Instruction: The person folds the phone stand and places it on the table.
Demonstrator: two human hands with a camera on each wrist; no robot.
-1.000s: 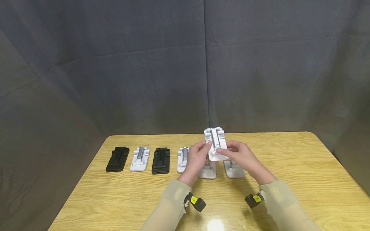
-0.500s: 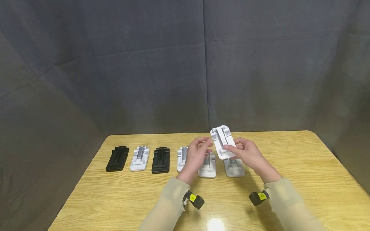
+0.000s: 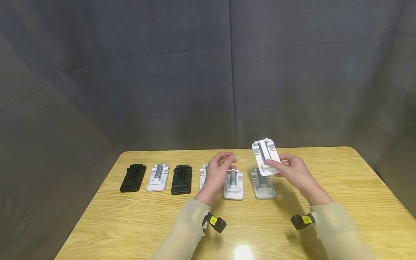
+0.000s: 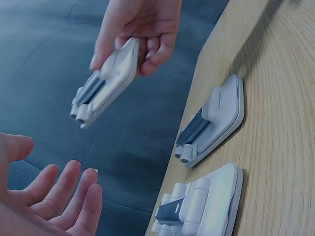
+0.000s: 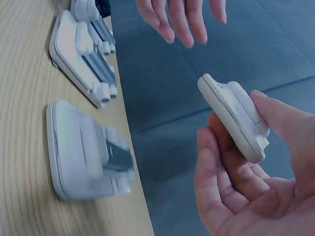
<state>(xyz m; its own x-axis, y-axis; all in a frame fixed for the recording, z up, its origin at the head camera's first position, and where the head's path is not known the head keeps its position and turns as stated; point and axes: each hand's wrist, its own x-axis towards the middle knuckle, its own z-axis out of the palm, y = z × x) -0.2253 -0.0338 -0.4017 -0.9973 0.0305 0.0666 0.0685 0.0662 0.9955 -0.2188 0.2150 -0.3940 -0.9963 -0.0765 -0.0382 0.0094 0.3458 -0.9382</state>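
Note:
My right hand (image 3: 295, 173) pinches a folded white phone stand (image 3: 272, 162), thumb on its front and fingers behind, up over the table. The same phone stand (image 5: 231, 115) shows edge-on in the right wrist view. My left hand (image 3: 217, 174) is off to the left with its fingers relaxed and nothing in them. In the left wrist view, those fingers (image 4: 59, 196) are spread apart from the held stand. A white phone stand (image 3: 233, 189) lies just right of my left hand, and another white one (image 3: 264, 191) lies below the held stand.
Further left in the row lie a black phone stand (image 3: 133, 178), a white one (image 3: 158, 178), another black one (image 3: 181, 180) and a white one (image 3: 203, 177) partly hidden by my left hand. A dark cloth (image 3: 162, 90) hangs behind the wooden table (image 3: 130, 224).
My left hand has let go of the white phone stand and drawn slightly left. My right hand has carried the stand to the right, tilting it a little.

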